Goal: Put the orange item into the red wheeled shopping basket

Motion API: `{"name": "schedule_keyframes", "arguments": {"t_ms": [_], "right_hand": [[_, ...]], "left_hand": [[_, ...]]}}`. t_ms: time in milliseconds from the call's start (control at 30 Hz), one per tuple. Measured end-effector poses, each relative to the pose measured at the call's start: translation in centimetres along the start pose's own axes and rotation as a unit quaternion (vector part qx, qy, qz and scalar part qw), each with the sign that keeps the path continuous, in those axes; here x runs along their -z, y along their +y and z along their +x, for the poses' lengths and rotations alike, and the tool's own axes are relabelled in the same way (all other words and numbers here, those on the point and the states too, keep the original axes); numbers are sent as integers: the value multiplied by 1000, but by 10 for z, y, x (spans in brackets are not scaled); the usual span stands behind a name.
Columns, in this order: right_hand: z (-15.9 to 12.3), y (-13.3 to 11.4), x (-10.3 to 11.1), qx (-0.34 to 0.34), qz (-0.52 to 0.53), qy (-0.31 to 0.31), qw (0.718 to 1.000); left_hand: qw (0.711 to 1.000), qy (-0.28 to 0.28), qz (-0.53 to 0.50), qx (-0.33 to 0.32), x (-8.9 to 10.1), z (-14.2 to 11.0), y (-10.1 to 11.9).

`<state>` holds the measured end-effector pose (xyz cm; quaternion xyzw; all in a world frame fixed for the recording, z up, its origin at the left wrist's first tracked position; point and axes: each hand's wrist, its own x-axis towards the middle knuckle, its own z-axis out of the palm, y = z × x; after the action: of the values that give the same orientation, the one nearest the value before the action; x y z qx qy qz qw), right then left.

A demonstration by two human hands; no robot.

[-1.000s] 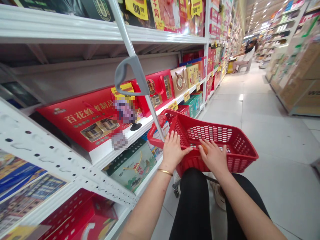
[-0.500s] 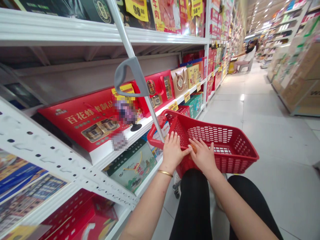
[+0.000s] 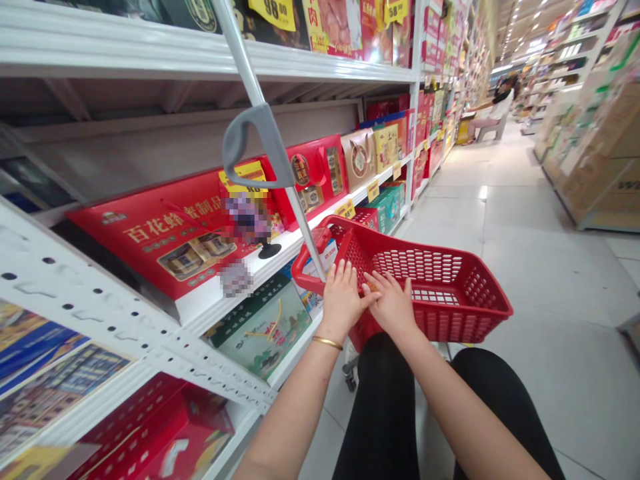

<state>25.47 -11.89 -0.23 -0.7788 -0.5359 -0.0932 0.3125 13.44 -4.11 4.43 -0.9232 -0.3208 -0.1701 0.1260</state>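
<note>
Right hand has slid inward, almost touching my left hand. Both lie open, palms down, fingers spread on the red plastic basket, gripping nothing. Basket sits just above my knees, beside the white steel shelf, keeping it under both hands.

My left hand and right hand rest with fingers spread on the red plastic basket, at frame center. Red gift boxes fill a white shelf at left; a tiled aisle stretches toward the upper right.
</note>
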Motion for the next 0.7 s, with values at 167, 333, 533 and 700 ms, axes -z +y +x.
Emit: {"name": "schedule_keyframes", "arguments": {"t_ms": [167,333,533,700], "right_hand": [[-22,63,15,-79,-60,13,995],[-17,71,17,-107,-79,-9,991],[2,10,1,-7,-12,-22,1000],[-10,37,7,-17,-10,-24,1000]], "left_hand": [[1000,5,-14,9,-3,1,0],[1000,5,-18,13,-3,1,0],[1000,-1,-8,8,0,0,0],[1000,7,-5,4,-2,-1,0]]}}
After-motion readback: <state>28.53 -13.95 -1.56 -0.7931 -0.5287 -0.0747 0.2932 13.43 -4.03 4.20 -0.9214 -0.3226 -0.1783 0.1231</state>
